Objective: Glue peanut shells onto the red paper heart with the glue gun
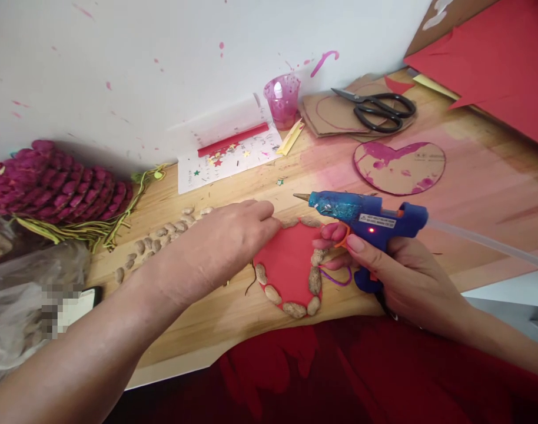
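Note:
A red paper heart [289, 263] lies near the front edge of the wooden table [472, 194], its rim lined with peanut shells [314, 280]. My left hand [225, 235] rests over the heart's upper left edge, fingers curled and pressing down at the rim; what is under the fingertips is hidden. My right hand [397, 271] grips a blue hot glue gun [366, 218] just right of the heart, index finger on the orange trigger. The gun's nozzle points left above the heart, its red light is on, and a clear glue stick sticks out behind.
A row of loose peanut shells [163, 232] lies left of the heart. Purple scaled craft [52, 182], a sticker sheet [225, 159], a pink cup [282, 100], black scissors [379, 109] on cardboard, and a paint-stained cardboard heart [399, 168] sit farther back. Red paper [498, 59] leans at right.

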